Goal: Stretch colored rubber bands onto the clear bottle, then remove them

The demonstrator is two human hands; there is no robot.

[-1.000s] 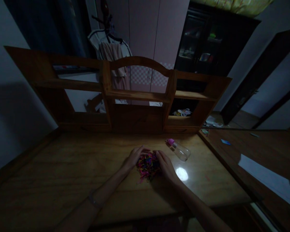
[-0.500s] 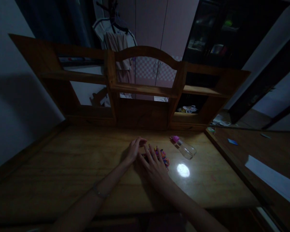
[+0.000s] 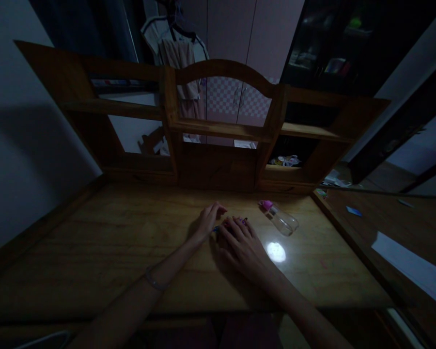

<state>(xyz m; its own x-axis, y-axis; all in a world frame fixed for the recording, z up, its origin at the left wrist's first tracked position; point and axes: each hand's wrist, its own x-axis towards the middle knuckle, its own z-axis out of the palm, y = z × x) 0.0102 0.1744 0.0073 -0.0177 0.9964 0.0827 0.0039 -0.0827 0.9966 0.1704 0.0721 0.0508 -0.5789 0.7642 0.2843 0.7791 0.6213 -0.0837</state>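
My right hand (image 3: 242, 244) lies palm down over a small heap of colourful bits (image 3: 242, 221), with its fingers stretched across the top. Only a little purple and dark edge shows past the fingertips, and the bits' kind cannot be made out. At the left of that hand a small blue piece (image 3: 215, 229) sticks out. My left hand (image 3: 207, 222) rests on its side on the wooden desk (image 3: 131, 242), close to the heap, fingers loosely curved and nothing visible in them. A bracelet circles the left forearm.
A clear bottle with a pink cap (image 3: 279, 218) lies on its side to the right of my hands. Wooden shelving (image 3: 221, 128) rises along the desk's back edge. On a lower surface at the right are a white paper strip (image 3: 410, 266) and a blue card (image 3: 353, 211).
My right hand's fingers have drawn closer together over the heap, hiding most of its colours. The blue piece now shows at the left. My left hand stays beside it, and the view has shifted slightly.
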